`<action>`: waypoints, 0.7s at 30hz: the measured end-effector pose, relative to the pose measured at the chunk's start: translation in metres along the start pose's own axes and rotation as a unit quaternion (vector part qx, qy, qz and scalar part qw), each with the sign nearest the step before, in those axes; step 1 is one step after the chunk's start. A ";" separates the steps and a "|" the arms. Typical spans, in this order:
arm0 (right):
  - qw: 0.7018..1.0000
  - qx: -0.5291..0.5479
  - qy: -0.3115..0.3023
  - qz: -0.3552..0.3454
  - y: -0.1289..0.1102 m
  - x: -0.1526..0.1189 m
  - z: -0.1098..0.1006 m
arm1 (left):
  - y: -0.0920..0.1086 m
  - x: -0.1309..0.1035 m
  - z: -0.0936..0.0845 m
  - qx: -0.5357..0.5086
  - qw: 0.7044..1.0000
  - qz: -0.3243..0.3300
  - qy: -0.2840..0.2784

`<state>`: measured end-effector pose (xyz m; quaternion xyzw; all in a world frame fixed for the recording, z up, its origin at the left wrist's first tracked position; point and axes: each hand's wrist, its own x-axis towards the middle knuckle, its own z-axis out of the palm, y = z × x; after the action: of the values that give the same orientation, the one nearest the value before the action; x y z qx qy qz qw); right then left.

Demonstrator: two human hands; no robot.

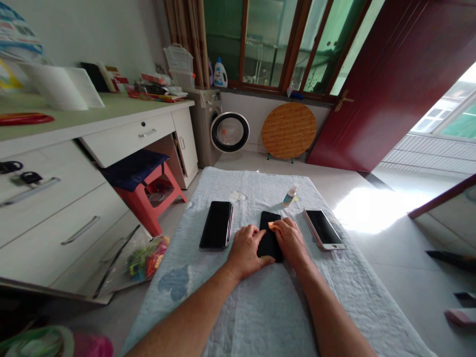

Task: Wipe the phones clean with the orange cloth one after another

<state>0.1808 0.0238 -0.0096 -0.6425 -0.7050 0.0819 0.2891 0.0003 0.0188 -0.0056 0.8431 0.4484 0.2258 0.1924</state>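
Observation:
A black smartphone (267, 244) lies flat on the cloth-covered table between my hands. My left hand (246, 250) grips it by its left side and near end, thumb along the near edge. Pinched in the fingers of my right hand (292, 242) is a small orange cloth (274, 226), pressed on the upper part of the screen. To the left rests a larger black phone (216, 224), dark screen up. On the right lies a white-and-pink phone (325, 229). A small spray bottle (289, 195) stands upright beyond my right hand.
A pale blue quilted cloth (256, 302) covers the table. Left are a white desk (85, 218), a red stool (148, 193) and a plastic bag (137, 263) of colourful items. A washing machine (204, 126) with its door open and a round wooden board (289, 130) stand behind.

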 end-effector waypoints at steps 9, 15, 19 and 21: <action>0.985 0.050 -0.111 -0.119 -0.026 -0.005 -0.016 | -0.006 0.000 0.011 -0.029 0.999 -0.007 0.032; 0.950 0.097 -0.228 -0.189 -0.044 -0.014 -0.027 | -0.002 -0.002 0.012 0.004 1.000 0.007 0.027; 0.955 0.100 -0.238 -0.144 -0.043 -0.014 -0.037 | 0.000 -0.002 0.012 0.022 0.999 -0.002 0.024; 0.961 0.103 -0.235 -0.106 -0.038 -0.013 -0.043 | 0.000 -0.002 0.011 0.022 0.999 0.000 0.024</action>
<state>0.1705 -0.0061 0.0404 -0.4937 -0.8048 0.2715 0.1866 0.0057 0.0158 -0.0150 0.8413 0.4582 0.2362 0.1627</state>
